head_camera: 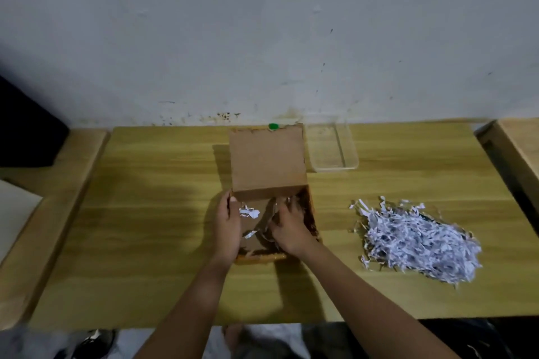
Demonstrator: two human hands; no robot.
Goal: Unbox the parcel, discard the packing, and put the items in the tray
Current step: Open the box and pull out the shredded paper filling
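An open brown cardboard box (268, 160) stands mid-table with its lid flap raised toward the wall. My left hand (226, 226) grips the box's left wall, thumb over the rim. Inside the box my right hand (288, 227) reaches down with curled fingers among a few white paper shreds (249, 212); what it holds is hidden. A large heap of shredded white paper (414, 239) lies on the table to the right of the box. Behind the box at its right, by the wall, sits a clear plastic tray (348, 163). A small green thing (273, 126) peeks over the flap's top edge.
The wooden table (145, 213) runs up to a stained white wall. Other wooden surfaces flank it on the left (43, 183) and on the right (519, 140). A dark object (26, 131) sits at the far left.
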